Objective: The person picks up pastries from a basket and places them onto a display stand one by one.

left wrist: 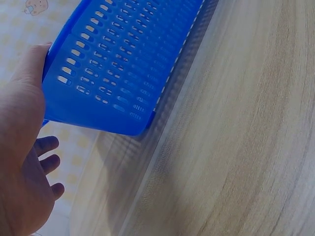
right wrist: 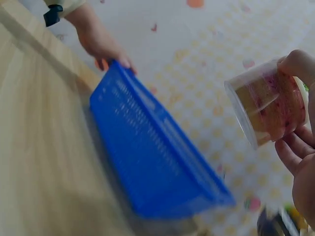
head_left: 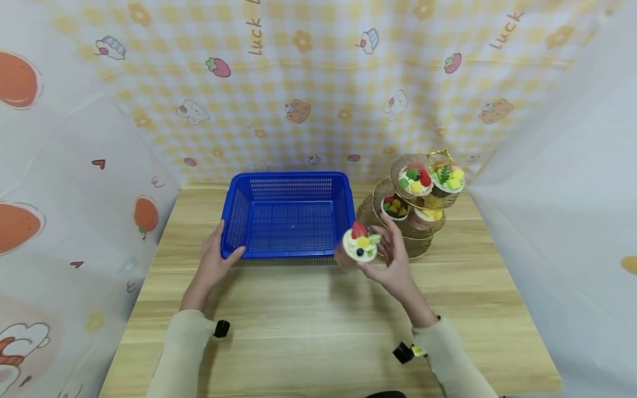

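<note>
My right hand [head_left: 396, 272] grips a clear dessert cup [head_left: 354, 251] just off the front right corner of a blue plastic basket [head_left: 288, 254]. The cup is raised and topped with white cream, a strawberry and other fruit pieces. In the right wrist view, pink and tan layers show through the cup's wall [right wrist: 268, 105], with my thumb and fingers around it. At the basket's front left corner, my left hand [head_left: 213, 258] holds the rim, its thumb on the front edge. Below the rim, its other fingers [left wrist: 49, 162] hang loosely in the left wrist view.
Right of the basket stands a tiered gold-edged stand [head_left: 368, 215]. Several fruit-topped dessert cups [head_left: 415, 179] sit on its tiers. A wooden table [head_left: 298, 320] lies under everything, with a yellow checked cloth [head_left: 328, 83] behind and a pale curtain [head_left: 557, 221] on the right.
</note>
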The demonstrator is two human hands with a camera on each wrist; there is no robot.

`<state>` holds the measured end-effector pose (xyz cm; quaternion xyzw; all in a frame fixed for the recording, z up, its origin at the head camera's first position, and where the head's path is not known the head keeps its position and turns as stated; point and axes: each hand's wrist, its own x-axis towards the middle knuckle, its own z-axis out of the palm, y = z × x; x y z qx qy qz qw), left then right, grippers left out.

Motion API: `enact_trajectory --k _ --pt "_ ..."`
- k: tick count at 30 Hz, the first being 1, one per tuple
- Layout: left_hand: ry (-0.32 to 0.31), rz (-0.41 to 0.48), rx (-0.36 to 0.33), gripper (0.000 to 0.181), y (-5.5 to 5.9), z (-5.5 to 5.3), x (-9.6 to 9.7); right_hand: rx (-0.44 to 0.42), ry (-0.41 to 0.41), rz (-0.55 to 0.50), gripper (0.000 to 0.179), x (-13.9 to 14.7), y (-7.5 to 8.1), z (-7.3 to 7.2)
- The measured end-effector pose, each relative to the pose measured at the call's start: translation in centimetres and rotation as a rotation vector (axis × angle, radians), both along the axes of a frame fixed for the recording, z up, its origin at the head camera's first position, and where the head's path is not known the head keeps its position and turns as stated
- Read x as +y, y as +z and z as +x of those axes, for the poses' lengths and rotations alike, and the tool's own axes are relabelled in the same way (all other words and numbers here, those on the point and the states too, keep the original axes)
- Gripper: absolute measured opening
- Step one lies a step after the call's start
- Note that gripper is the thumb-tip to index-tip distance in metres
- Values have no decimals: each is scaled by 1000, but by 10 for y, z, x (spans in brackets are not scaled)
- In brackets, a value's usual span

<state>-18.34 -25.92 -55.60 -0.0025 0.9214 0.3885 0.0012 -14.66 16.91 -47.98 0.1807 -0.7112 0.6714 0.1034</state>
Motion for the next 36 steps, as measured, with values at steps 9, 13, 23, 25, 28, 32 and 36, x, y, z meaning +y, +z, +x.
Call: enact_trajectory --k 9,13,23,25,28,32,36 --pt "21 13 2 97 -2 3 -6 -160 -215 4 99 32 -44 30" --pt "20 10 -5 97 -1 3 -7 -252 -289 -5 92 41 -60 28" --pt "10 8 -7 97 -1 0 -4 -430 -360 -202 79 48 -84 6" --pt "9 9 -11 97 0 0 -4 -440 -364 -236 76 48 -87 1" --pt "6 10 -14 97 0 0 -2 -450 -376 -282 71 48 -89 -6" --pt "4 13 -18 97 1 0 -1 -456 -388 -304 65 49 -93 -15" --pt "1 15 -16 97 2 0 0 -448 -405 -316 62 52 -98 -23"
